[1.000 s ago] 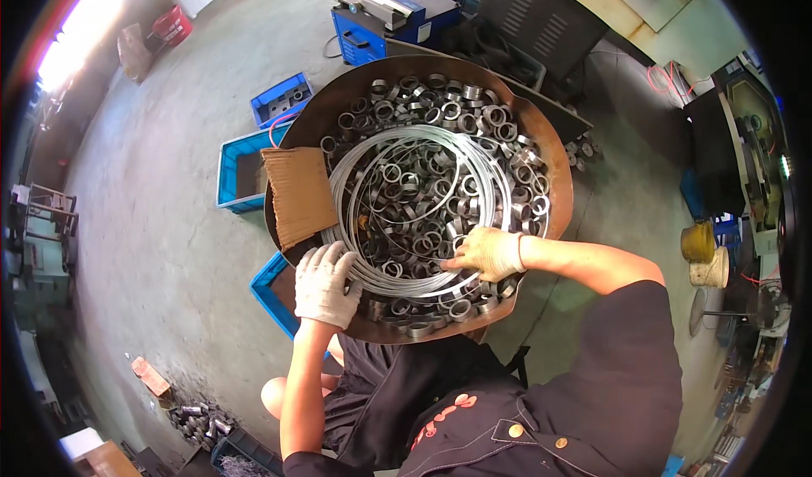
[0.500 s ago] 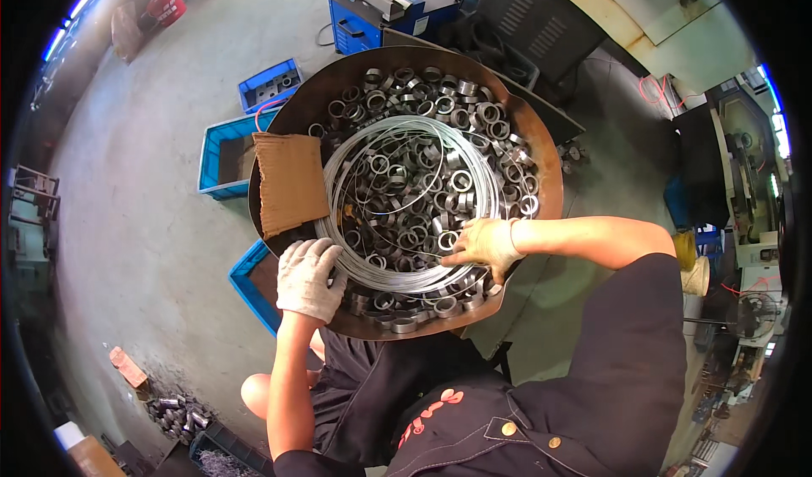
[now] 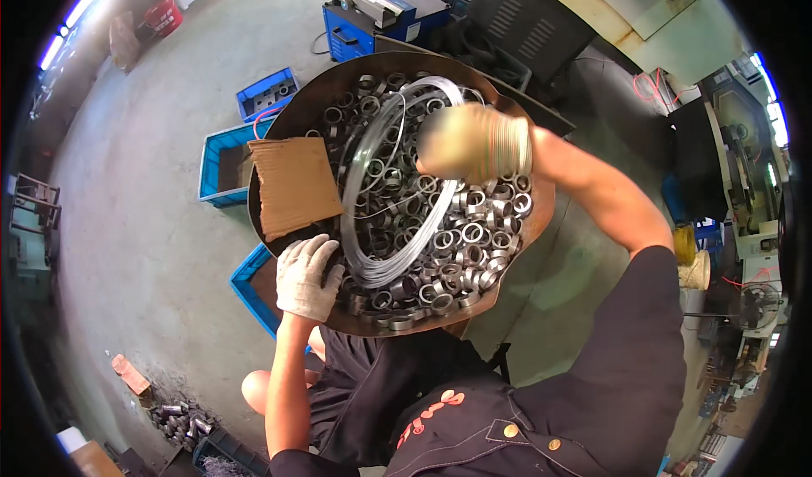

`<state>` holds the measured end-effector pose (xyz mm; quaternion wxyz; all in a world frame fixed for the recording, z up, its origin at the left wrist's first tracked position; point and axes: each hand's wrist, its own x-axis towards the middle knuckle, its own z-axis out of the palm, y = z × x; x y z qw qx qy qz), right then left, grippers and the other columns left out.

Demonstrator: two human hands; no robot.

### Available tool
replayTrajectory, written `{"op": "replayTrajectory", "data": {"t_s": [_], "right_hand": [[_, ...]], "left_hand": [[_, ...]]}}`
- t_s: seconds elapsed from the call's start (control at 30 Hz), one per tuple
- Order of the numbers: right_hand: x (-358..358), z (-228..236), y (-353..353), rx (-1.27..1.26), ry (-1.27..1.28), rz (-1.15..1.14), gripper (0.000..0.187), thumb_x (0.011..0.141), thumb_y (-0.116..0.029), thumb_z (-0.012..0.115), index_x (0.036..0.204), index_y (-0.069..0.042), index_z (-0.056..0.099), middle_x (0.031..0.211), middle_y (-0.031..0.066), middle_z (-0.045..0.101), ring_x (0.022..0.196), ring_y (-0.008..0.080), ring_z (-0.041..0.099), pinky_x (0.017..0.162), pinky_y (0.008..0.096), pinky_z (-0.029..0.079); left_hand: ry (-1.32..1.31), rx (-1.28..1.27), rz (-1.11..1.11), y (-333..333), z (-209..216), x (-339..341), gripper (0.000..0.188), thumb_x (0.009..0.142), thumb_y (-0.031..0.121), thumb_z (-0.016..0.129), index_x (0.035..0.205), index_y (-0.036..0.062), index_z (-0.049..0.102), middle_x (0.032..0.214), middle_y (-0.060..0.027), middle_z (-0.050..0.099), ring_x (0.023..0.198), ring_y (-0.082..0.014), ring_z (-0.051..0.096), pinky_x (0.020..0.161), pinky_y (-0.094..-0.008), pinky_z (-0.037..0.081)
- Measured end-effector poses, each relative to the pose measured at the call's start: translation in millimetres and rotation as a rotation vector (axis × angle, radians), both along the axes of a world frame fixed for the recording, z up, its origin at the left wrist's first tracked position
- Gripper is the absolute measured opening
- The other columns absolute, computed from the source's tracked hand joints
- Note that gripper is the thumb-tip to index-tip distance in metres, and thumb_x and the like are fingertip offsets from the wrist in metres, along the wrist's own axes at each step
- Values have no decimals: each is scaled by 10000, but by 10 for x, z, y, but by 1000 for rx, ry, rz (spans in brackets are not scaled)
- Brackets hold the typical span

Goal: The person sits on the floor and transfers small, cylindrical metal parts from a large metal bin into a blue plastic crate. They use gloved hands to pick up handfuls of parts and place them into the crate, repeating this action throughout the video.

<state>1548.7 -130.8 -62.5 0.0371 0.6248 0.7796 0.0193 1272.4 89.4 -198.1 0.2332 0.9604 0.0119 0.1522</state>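
Note:
My gloved right hand is raised over the far right of a large brown metal basin. Its fingers are blurred but closed round a coil of silvery wire, whose far right side is lifted so the loop tilts. The coil's near left part hangs low over many short metal rings that fill the basin. At the near left rim lies my left hand in a pale knitted glove, fingers stretched forward and thumb apart, holding nothing. Just beyond it, a piece of brown cardboard rests across the left rim.
Blue crates stand on the floor left of the basin. A blue machine and a dark slotted panel are behind it. Metal parts lie piled at the lower left, beside a dark bin.
My right hand has moved from the near right rim toward the far side and up, raising one side of the wire coil from the rings. My left hand has barely moved.

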Motion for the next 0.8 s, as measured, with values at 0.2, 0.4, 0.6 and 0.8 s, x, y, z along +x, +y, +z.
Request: {"op": "replayTrajectory", "data": {"t_s": [0.2,0.4,0.6,0.8], "right_hand": [[136,344,888,-11,7,-50,162,684,-164,701,834,-155,640,727,56,628,726,313,648,622,438,507],[256,109,2111,33,27,-214,197,801,-214,616,977,-187,702,900,77,711,871,308,678,731,426,533],[292,-261,2760,108,-19,-342,270,824,-180,618,1086,-189,683,970,87,716,932,300,684,770,432,539],[180,-467,3042,74,22,-355,336,815,-158,640,1148,-197,668,1042,96,707,974,303,680,795,428,540]], "left_hand": [[-250,-164,-26,36,-113,26,435,789,-16,593,1219,48,594,1247,-165,602,1139,-366,573,1003,-446,432],[-545,-317,203,-139,-292,-125,347,884,-22,508,1230,-34,477,1384,-261,425,1280,-358,457,1039,-419,391],[-240,7,339,-160,-47,-54,398,712,15,690,1097,36,592,1363,-256,479,1216,-442,486,1024,-488,400],[-146,28,342,-102,-70,-30,373,648,15,681,1018,42,643,1358,-215,513,1246,-414,478,1038,-491,389]]}}
